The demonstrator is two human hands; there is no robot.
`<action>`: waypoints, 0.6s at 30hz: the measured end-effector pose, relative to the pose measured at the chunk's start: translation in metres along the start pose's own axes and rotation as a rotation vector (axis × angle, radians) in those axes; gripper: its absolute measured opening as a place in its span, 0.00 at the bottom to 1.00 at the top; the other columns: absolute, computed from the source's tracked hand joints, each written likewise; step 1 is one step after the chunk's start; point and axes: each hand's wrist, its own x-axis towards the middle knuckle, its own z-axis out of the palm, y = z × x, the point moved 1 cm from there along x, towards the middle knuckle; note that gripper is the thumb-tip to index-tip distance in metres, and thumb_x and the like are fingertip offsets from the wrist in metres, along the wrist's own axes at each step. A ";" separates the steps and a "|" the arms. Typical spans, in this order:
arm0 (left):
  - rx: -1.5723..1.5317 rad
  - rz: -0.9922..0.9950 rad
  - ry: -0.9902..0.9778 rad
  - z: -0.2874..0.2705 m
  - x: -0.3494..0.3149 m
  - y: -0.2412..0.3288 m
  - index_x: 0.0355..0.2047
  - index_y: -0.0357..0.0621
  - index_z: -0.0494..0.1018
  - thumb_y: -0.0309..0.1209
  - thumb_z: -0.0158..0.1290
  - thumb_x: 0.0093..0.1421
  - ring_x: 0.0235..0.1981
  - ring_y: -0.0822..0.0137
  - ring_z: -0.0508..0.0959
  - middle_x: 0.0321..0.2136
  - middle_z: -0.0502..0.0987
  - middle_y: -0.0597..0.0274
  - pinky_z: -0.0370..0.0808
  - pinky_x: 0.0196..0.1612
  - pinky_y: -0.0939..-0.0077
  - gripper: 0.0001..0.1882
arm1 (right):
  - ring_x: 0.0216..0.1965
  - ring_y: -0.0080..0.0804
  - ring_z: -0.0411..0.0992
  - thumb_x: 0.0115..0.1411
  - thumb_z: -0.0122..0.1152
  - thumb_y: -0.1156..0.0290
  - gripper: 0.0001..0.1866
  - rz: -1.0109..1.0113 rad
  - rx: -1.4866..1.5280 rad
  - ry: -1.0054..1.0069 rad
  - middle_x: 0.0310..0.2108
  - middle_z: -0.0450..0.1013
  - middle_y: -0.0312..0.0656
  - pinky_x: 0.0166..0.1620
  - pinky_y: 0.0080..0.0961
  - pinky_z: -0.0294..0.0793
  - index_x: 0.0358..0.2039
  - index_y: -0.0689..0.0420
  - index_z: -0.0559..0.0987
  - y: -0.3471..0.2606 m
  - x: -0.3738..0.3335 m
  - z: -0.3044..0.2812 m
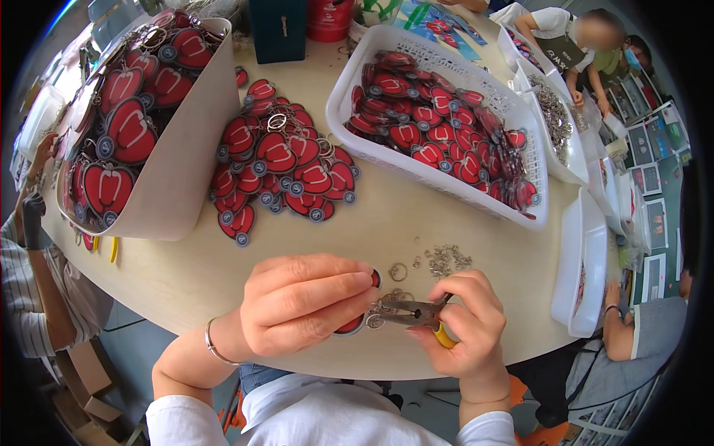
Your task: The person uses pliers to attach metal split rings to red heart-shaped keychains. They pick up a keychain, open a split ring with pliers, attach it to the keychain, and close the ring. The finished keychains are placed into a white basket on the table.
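My left hand (305,305) is closed, with fingertips pinched on a red flat charm (351,325) mostly hidden behind the fingers. My right hand (465,323) grips pliers (420,313) with dark metal jaws and yellow handles. The jaws point left toward my left fingertips, over metal rings (377,318) with short chains. Whether the jaws hold a ring cannot be made out. Just beyond the pliers, a loose split ring (399,271) and a small pile of metal links (448,260) lie on the table.
A pile of red charms (286,167) with rings lies beyond my left hand. A tall cream bin (175,178) and a white basket (439,175) hold many more. White trays (584,260) line the right edge. Other people work at the left, right and far right.
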 end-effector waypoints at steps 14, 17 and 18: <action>0.054 0.025 0.036 0.002 -0.002 -0.001 0.29 0.34 0.80 0.19 0.60 0.38 0.33 0.60 0.80 0.37 0.77 0.56 0.80 0.30 0.74 0.13 | 0.27 0.38 0.68 0.41 0.72 0.68 0.16 -0.037 -0.134 0.012 0.29 0.70 0.41 0.28 0.31 0.66 0.15 0.57 0.69 -0.004 -0.001 0.001; 0.053 0.035 0.041 0.003 -0.002 -0.002 0.31 0.33 0.80 0.21 0.59 0.39 0.34 0.60 0.81 0.36 0.77 0.56 0.81 0.30 0.73 0.14 | 0.27 0.39 0.68 0.40 0.71 0.69 0.16 -0.053 -0.142 0.004 0.29 0.70 0.42 0.28 0.31 0.66 0.15 0.57 0.70 -0.003 -0.003 0.001; 0.050 0.037 0.039 0.003 -0.001 -0.002 0.31 0.33 0.79 0.22 0.58 0.40 0.34 0.59 0.81 0.36 0.77 0.55 0.81 0.31 0.73 0.14 | 0.27 0.39 0.68 0.39 0.71 0.69 0.15 -0.060 -0.144 -0.001 0.30 0.70 0.42 0.28 0.32 0.66 0.16 0.57 0.70 -0.003 -0.005 0.000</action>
